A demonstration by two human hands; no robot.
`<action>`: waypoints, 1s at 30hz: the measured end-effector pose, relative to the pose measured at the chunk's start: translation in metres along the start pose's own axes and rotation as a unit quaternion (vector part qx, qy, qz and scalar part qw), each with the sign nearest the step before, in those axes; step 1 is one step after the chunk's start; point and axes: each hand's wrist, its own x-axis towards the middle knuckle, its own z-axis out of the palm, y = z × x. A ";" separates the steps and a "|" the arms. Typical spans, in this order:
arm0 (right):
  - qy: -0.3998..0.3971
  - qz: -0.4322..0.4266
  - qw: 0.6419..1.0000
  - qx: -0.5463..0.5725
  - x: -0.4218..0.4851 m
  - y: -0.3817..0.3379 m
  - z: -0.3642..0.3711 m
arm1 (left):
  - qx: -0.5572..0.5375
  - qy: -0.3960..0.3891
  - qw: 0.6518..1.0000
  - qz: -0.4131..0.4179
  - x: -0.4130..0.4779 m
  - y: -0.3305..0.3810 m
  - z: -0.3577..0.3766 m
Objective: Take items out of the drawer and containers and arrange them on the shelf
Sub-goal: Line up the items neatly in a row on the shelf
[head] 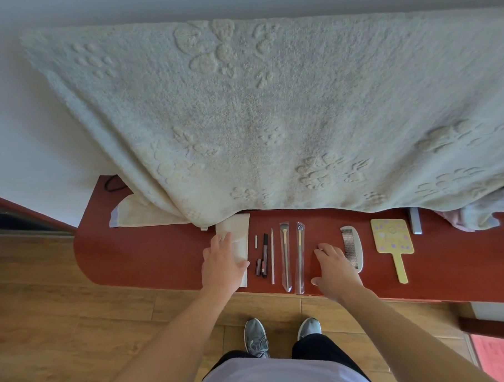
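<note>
On the red-brown shelf (149, 253) a row of items lies side by side. My left hand (221, 264) rests flat on a folded cream cloth (239, 234), fingers straight. To its right lie a small white stick (255, 242), dark cosmetic pens (262, 256), a thin pale stick (272, 256) and two wrapped makeup brushes (285, 255) (300, 255). My right hand (335, 266) hovers over the shelf just left of a white comb (353, 248), fingers loosely bent and holding nothing. A yellow hand mirror (393, 239) lies further right.
A large cream towel (270, 117) hangs down over the back of the shelf. Another cloth (136, 214) lies at the left under it, with a black cord (113, 184) behind. A grey bar (415, 219) sits at the right. Wooden floor (48, 315) lies below the shelf edge.
</note>
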 end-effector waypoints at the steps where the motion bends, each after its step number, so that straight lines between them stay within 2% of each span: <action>1: 0.001 0.000 1.000 0.001 0.000 0.000 0.000 | 0.002 0.000 1.000 0.000 0.000 0.000 0.000; 22: 0.002 0.005 1.000 0.008 -0.002 -0.003 0.000 | 0.006 0.008 1.000 0.008 0.000 -0.002 -0.006; 30: 0.048 0.021 0.998 0.047 -0.010 0.003 -0.020 | 0.005 0.037 0.996 0.084 0.000 0.017 -0.018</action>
